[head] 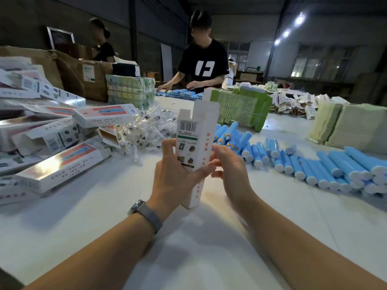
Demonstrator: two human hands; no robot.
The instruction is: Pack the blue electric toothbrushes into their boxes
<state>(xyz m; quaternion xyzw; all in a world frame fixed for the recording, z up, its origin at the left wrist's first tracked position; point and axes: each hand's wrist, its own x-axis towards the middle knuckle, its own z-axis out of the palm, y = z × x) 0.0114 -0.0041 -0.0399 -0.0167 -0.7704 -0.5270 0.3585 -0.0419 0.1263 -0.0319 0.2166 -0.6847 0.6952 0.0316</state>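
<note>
A tall white toothbrush box (194, 147) stands upright at the centre, its bottom end on the white table (88, 222) and its top flaps open. My left hand (173, 176) grips the box from the left, thumb on the printed front. My right hand (228, 164) is at the box's right side, its fingertips curled against the edge. Many blue electric toothbrushes (326, 166) lie in rows on the table to the right, and more blue toothbrushes (230, 135) lie just behind the box.
A heap of filled and flat white boxes (52, 143) covers the left side. Clear bags of brush heads (146, 130) lie behind my left hand. Green bundled stacks (240, 107) stand behind. A person in a black shirt (203, 65) works at the far edge.
</note>
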